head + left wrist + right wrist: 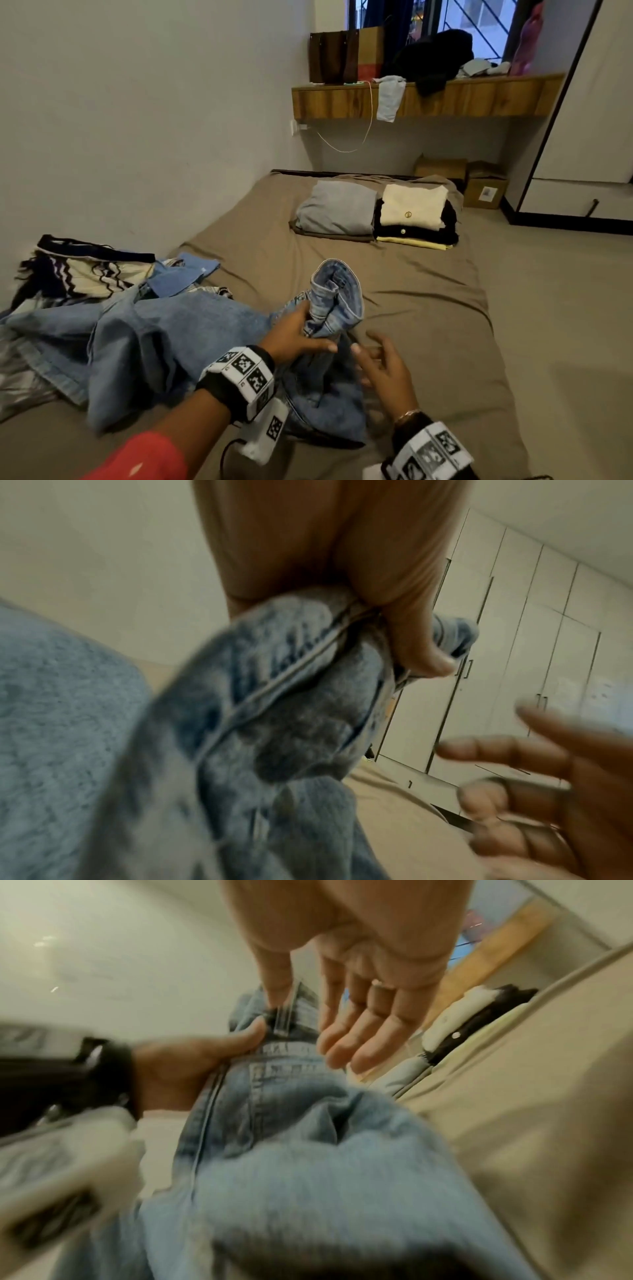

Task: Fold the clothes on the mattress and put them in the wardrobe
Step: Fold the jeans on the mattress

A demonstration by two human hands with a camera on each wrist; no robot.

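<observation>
A pair of light blue jeans (191, 329) lies crumpled across the brown mattress (428, 308). My left hand (301, 337) grips a bunched end of the jeans (291, 685) and lifts it off the mattress, thumb and fingers curled round the denim (274, 1096). Just right of it, my right hand (380, 363) hovers with its fingers spread and straight, holding nothing; its palm (373, 969) faces the jeans. More unfolded clothes (85, 270) are piled at the left by the wall. Folded stacks (414, 216) and a grey folded piece (335, 212) sit at the mattress's far end.
The white wardrobe (589, 137) with a dark base stands at the right; its closed doors (514, 642) show in the left wrist view. A wooden shelf (428, 96) under the window holds bags and clothes. Cardboard boxes (483, 188) stand on the floor beyond the mattress.
</observation>
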